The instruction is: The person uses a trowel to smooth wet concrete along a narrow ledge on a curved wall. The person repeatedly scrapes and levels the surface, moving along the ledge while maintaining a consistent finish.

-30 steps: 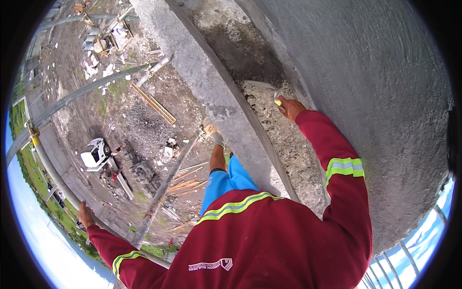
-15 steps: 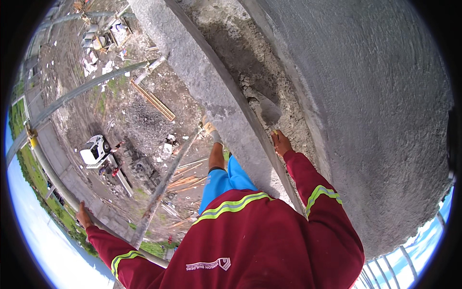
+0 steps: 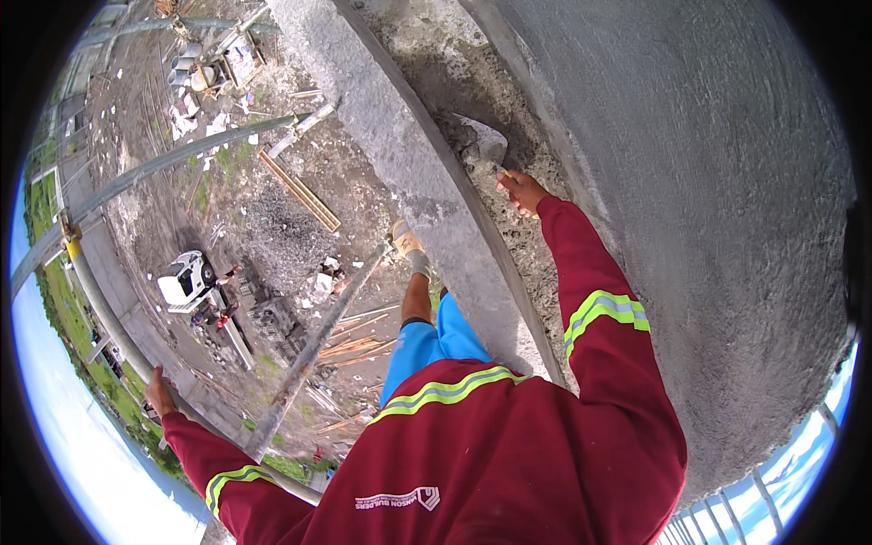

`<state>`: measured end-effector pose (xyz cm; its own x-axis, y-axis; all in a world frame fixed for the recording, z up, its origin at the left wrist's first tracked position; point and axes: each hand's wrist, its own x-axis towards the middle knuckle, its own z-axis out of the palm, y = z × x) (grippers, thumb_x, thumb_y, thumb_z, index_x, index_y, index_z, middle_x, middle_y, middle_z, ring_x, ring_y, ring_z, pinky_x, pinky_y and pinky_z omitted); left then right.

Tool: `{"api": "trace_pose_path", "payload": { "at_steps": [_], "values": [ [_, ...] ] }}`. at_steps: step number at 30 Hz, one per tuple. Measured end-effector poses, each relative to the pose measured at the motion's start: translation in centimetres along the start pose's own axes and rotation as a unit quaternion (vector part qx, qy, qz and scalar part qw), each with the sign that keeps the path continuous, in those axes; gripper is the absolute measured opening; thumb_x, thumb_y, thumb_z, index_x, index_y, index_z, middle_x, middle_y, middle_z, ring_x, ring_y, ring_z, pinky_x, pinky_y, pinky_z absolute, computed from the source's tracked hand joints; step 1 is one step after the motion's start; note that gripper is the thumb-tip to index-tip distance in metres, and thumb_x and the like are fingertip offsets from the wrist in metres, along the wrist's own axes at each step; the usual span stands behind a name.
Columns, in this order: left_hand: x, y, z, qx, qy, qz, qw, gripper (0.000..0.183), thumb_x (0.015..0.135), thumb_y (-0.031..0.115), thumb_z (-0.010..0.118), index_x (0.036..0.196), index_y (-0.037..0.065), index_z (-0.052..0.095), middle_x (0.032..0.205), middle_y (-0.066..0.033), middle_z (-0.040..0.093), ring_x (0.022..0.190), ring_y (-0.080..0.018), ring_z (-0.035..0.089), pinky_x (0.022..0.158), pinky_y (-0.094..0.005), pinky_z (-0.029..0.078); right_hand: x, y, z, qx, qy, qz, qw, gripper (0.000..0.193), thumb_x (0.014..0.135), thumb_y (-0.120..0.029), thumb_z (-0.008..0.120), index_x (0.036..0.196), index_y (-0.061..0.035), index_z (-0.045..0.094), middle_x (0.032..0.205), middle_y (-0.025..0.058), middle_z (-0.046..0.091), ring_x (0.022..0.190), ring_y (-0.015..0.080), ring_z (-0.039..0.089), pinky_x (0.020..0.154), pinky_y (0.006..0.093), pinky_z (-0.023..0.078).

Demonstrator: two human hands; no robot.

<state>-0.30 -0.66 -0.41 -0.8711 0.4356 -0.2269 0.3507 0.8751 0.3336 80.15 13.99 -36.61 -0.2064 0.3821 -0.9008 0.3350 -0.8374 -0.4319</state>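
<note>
1. The right hand (image 3: 522, 192) has moved up the frame over the last half second, from below the centre to just above it, right of the midline
2. Its grip is closed around the yellow handle of a trowel (image 3: 488, 142); the palm side is turned away, so how the fingers wrap underneath cannot be told
3. The trowel lies above the middle of the frame, inside a concrete channel (image 3: 438, 45) that runs from the top centre down toward the lower right; half a second ago its blade was lower in that channel
4. The blade also sits differently: a second ago it showed as a thin edge, and now a pale, broad face catches the light; whether it carries any mix is too small to tell
5. Rough, lumpy mortar (image 3: 527, 247) lies in the channel below the blade, partly behind the sleeve, while a darker, smoother stretch shows above; my judgement is that the shift takes the spreading to the upper end of the lumps
6. The left hand (image 3: 159, 392), at the lower left of the frame, has kept its place; its grip appears closed on a scaffold pipe (image 3: 111, 325), probably for steadiness, leaving the trowel work to one hand
7. A foot (image 3: 409, 240) near the centre of the frame shows beside the rough concrete ledge (image 3: 377, 136), and the grey plastered wall (image 3: 708, 200) fills the right side
</note>
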Motion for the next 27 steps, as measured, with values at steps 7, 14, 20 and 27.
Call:
{"api": "trace_pose_path", "payload": {
  "at_steps": [7, 14, 20, 27],
  "values": [
    [-0.2, 0.0, 0.3, -0.009, 0.014, 0.0, 1.0, 0.037, 0.074, 0.04, 0.067, 0.064, 0.006, 0.054, 0.05, -0.0039, 0.048, 0.04, -0.0147, 0.048, 0.04, -0.0279, 0.039, -7.0, -3.4, -0.8, 0.012, -0.07, -0.071, 0.995, 0.048, 0.093, -0.049, 0.043, 0.105, -0.0035, 0.052, 0.053, -0.0007, 0.039, 0.04, 0.0082, 0.039, 0.037, 0.0267, 0.032],
    [-0.5, 0.2, 0.1, -0.008, 0.019, -0.002, 1.0, 0.036, 0.073, 0.037, 0.068, 0.075, 0.003, 0.056, 0.054, -0.0044, 0.049, 0.042, -0.015, 0.05, 0.04, -0.0275, 0.039, -17.8, -10.1, 4.1, 0.065, 0.019, -0.248, 0.966, 0.046, 0.095, -0.045, 0.041, 0.109, -0.0027, 0.051, 0.056, 0.0002, 0.042, 0.043, 0.0082, 0.041, 0.042, 0.0245, 0.035],
    [-0.7, 0.4, 0.2, -0.009, 0.011, -0.007, 1.0, 0.036, 0.072, 0.037, 0.068, 0.078, 0.003, 0.057, 0.054, -0.0041, 0.049, 0.042, -0.0151, 0.049, 0.04, -0.0278, 0.039, -18.2, -14.5, 13.0, -0.248, 0.153, -0.48, 0.828, 0.034, 0.09, -0.031, 0.055, 0.111, -0.0042, 0.052, 0.077, 0.0116, 0.062, 0.062, 0.0247, 0.062, 0.056, 0.0352, 0.047],
    [0.1, -0.6, 0.1, -0.012, 0.012, 0.01, 1.0, 0.037, 0.073, 0.039, 0.068, 0.075, 0.004, 0.056, 0.052, -0.0036, 0.048, 0.041, -0.015, 0.048, 0.04, -0.0279, 0.038, -15.4, -10.9, 10.4, -0.201, 0.259, -0.45, 0.831, 0.032, 0.089, -0.03, 0.056, 0.109, -0.0052, 0.052, 0.09, 0.0193, 0.063, 0.076, 0.0373, 0.062, 0.063, 0.0422, 0.048]
  ]
}}
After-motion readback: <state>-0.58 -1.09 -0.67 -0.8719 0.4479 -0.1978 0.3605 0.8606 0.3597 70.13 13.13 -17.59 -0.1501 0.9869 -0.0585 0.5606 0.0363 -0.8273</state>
